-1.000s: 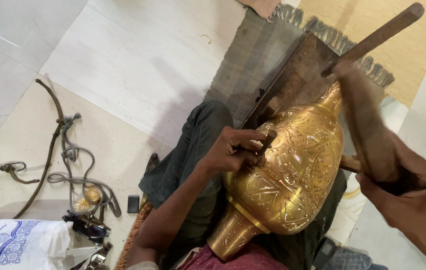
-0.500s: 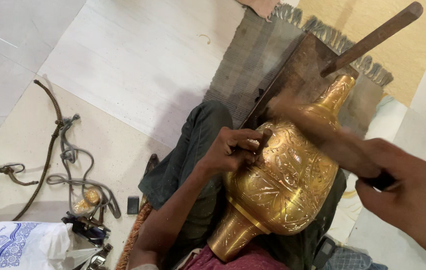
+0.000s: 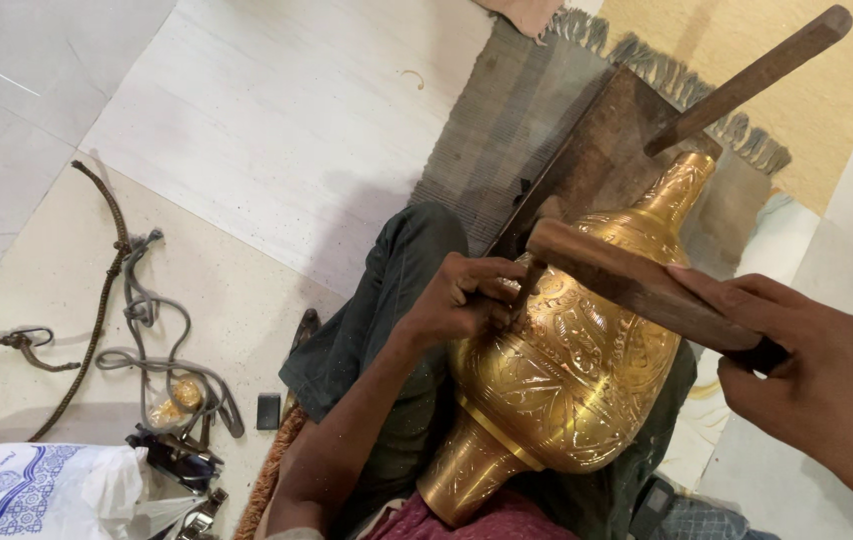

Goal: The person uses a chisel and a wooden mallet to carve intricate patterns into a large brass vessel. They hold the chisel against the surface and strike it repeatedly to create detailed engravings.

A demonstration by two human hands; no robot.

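Note:
An engraved brass vase (image 3: 567, 380) lies tilted across my lap, its neck pointing to the upper right. My left hand (image 3: 467, 297) pinches a small metal chisel (image 3: 525, 283) against the vase's upper side. My right hand (image 3: 827, 385) grips the handle of a wooden mallet (image 3: 637, 285), whose head sits at the top of the chisel. My dark green trouser leg (image 3: 387, 320) stretches out under my left arm.
A wooden board (image 3: 607, 160) with a slanting wooden stick (image 3: 757, 75) rests on a grey fringed mat (image 3: 507, 120) behind the vase. Ropes and cords (image 3: 117, 300), small tools (image 3: 182, 455) and a white printed bag (image 3: 37, 495) lie on the tiled floor at left.
My right hand has swung the mallet down from a raised position beside the vase's neck until its head meets the chisel. My left hand has stayed in place on the vase.

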